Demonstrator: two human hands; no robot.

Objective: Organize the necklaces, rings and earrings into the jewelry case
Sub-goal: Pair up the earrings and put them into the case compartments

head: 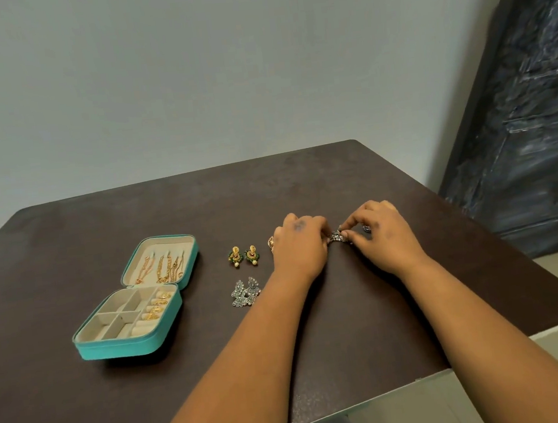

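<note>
Right of the open teal jewelry case (130, 333), both the left hand (300, 243) and right hand (381, 235) are pinching a small silver stone-set earring (336, 237), likely readying it for an empty compartment.

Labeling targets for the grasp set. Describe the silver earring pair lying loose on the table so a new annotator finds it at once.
Start at the open teal jewelry case on the left of the dark table. Just right of it lie two earring pairs, one behind the other. The silver earring pair is the nearer one, beside the left forearm: grey and fan-shaped, unlike the gold and green earring pair behind it.
</note>
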